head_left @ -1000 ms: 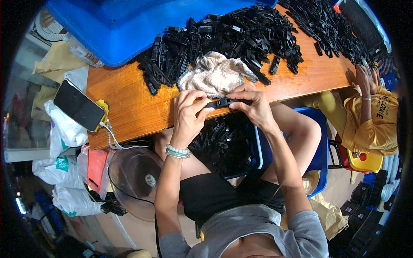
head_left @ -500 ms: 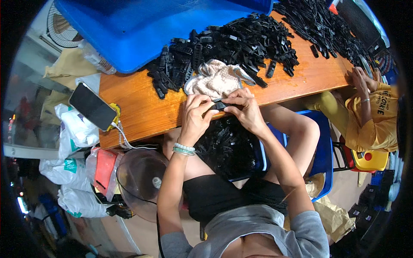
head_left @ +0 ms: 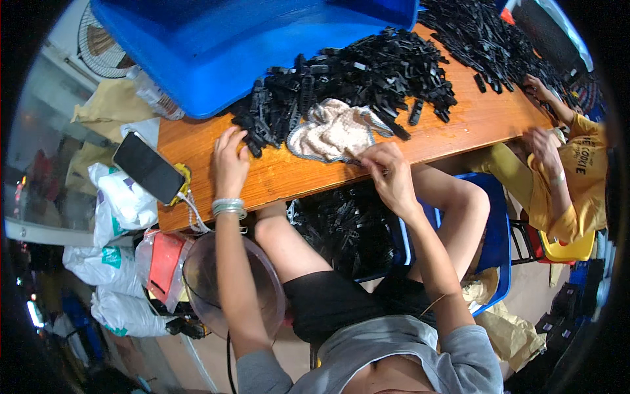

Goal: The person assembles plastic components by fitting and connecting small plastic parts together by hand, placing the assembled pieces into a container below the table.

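Observation:
My left hand (head_left: 231, 161) is at the left end of a heap of black plastic parts (head_left: 361, 72) on the wooden table. Its fingers are apart, with the fingertips beside the outermost pieces. A crumpled white cloth (head_left: 335, 131) with a dark edge lies in front of the heap. Over the table's near edge, my right hand (head_left: 392, 176) is closed, its fingertips drawn together by the cloth's right corner. What those fingers hold, if anything, cannot be made out. Below, between my knees, a blue bin holds more black parts (head_left: 344, 230).
A large blue tub (head_left: 216, 59) leans at the back left. On the left are a phone (head_left: 149, 169) on a stand and several white bags (head_left: 125, 308). At right, a co-worker in a yellow shirt (head_left: 581, 177) reaches toward another heap of black strips (head_left: 485, 39).
My hands, earlier together on a small black part before the cloth, have separated. My left hand went left to the heap; my right moved slightly right. The black part no longer shows between them.

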Tool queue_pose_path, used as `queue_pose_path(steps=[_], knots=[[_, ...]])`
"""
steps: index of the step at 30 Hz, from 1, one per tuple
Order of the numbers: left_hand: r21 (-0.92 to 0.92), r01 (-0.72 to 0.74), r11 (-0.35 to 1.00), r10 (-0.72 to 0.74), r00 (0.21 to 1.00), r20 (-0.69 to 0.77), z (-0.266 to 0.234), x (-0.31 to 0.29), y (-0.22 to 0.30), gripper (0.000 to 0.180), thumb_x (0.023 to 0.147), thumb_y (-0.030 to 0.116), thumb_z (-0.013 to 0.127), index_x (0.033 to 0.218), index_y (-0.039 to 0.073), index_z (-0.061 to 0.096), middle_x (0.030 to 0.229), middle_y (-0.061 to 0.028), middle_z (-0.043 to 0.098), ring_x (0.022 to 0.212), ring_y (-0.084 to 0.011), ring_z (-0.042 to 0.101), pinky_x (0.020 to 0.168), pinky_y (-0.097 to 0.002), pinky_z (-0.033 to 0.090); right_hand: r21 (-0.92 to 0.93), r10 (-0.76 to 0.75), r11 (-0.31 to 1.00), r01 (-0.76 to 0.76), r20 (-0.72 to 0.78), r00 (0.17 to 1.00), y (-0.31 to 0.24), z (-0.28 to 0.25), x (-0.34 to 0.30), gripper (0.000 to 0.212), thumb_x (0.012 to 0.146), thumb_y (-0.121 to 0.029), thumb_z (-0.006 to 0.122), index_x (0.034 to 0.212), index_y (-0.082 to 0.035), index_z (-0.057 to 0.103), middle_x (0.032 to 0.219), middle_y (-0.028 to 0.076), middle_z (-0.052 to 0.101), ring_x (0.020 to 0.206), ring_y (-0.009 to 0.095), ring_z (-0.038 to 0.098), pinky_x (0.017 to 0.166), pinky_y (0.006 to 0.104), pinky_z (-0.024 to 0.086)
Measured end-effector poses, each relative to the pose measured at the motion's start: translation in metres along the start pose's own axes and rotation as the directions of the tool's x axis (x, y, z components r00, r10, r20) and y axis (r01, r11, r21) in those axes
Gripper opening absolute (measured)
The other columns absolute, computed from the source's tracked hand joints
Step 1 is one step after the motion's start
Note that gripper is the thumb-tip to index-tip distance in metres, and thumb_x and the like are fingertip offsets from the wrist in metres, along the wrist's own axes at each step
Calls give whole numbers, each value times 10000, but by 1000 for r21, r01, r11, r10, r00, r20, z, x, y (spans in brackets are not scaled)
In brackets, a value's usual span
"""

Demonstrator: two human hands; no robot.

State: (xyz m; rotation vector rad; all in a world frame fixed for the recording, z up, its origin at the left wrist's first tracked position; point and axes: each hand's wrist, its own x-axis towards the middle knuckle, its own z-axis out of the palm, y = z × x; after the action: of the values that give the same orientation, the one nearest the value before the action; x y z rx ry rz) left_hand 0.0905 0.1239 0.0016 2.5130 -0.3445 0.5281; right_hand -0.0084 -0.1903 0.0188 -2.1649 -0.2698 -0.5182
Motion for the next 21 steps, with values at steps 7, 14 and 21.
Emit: queue_pose_path(steps=[7, 14, 21], knots=[[-3, -129, 992, 128, 984, 124, -24, -22, 17, 232, 708, 44, 745, 885, -12, 607, 942, -125, 608, 911, -308, 549, 819, -390, 449, -335, 60, 915, -224, -437, 897, 71, -43, 21, 123, 794, 11, 620, 906, -19, 663, 838, 125, 593, 813, 284, 593, 712, 367, 478], [-424, 18, 905, 35, 993, 116, -8, -53, 79, 218, 693, 44, 785, 822, 14, 611, 791, -66, 585, 731, -173, 569, 649, -275, 455, -428, -65, 904, 8, -119, 991, 85, -43, 68, 137, 747, -125, 727, 864, -54, 720, 868, 127, 618, 889, 306, 569, 799, 398, 460], [-470, -126, 874, 211, 969, 132, 34, -48, 115, 218, 715, 23, 750, 846, -8, 578, 841, -123, 581, 793, -282, 557, 703, -362, 472, -496, -38, 869, 0, -67, 997, 86, -31, 76, 177, 734, -77, 709, 908, -44, 699, 843, 128, 613, 851, 294, 582, 745, 385, 477]])
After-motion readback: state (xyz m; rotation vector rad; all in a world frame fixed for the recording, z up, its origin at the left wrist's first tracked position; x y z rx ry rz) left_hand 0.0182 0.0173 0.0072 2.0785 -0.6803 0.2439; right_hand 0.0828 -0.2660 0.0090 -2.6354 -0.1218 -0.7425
